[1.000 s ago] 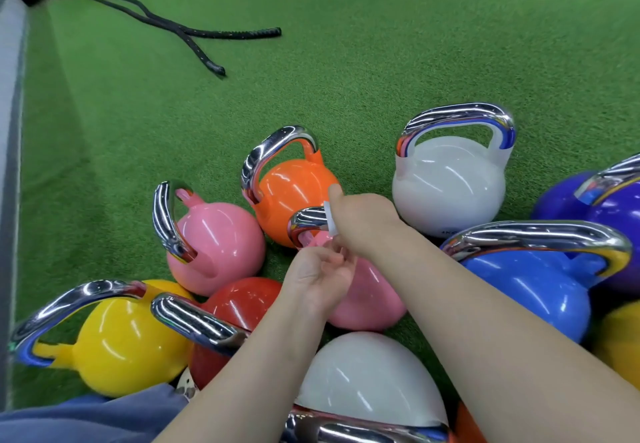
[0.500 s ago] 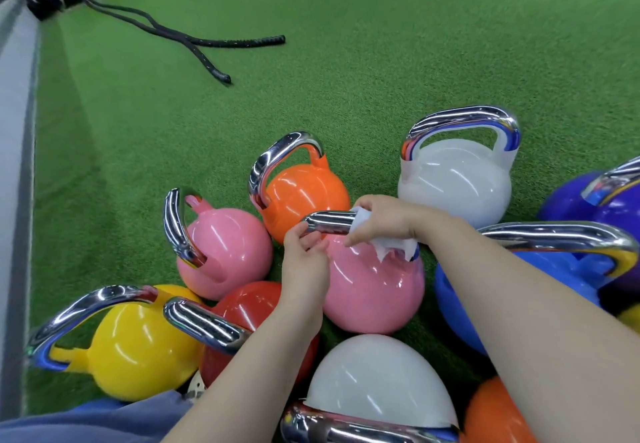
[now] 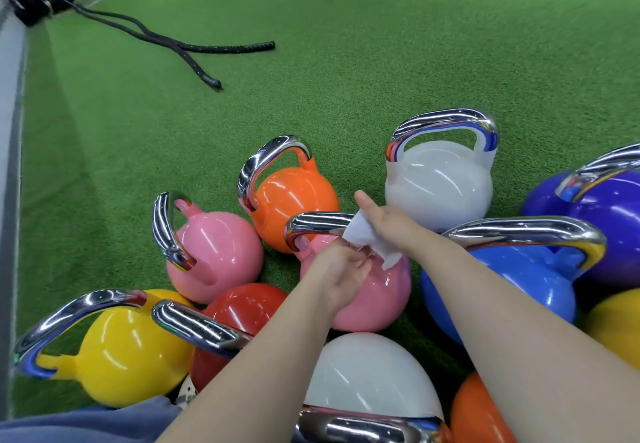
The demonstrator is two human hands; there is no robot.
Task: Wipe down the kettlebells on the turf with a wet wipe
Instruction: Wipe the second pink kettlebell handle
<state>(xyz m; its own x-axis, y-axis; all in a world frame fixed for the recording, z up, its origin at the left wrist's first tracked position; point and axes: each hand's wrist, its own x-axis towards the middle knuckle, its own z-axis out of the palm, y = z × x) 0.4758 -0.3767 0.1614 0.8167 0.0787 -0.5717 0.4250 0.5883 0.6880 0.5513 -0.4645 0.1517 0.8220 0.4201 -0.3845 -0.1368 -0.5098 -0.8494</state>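
Observation:
A pink kettlebell (image 3: 377,298) with a chrome handle stands in the middle of a cluster on the green turf. My right hand (image 3: 388,224) grips a white wet wipe (image 3: 367,240) wrapped round the right part of that handle, thumb pointing up. My left hand (image 3: 341,269) rests against the pink bell just under the handle, its fingers curled at the lower edge of the wipe. Whether it pinches the wipe is not clear.
Around it stand a second pink kettlebell (image 3: 214,252), an orange one (image 3: 294,203), a white one (image 3: 440,189), a blue one (image 3: 502,290), a purple one (image 3: 602,220), a red one (image 3: 242,314), a yellow one (image 3: 131,349) and a near white one (image 3: 367,376). Black battle ropes (image 3: 194,49) lie far left.
The right hand has turned on the handle, thumb now raised, and the wipe has bunched up. My left hand has shifted right, under the wipe.

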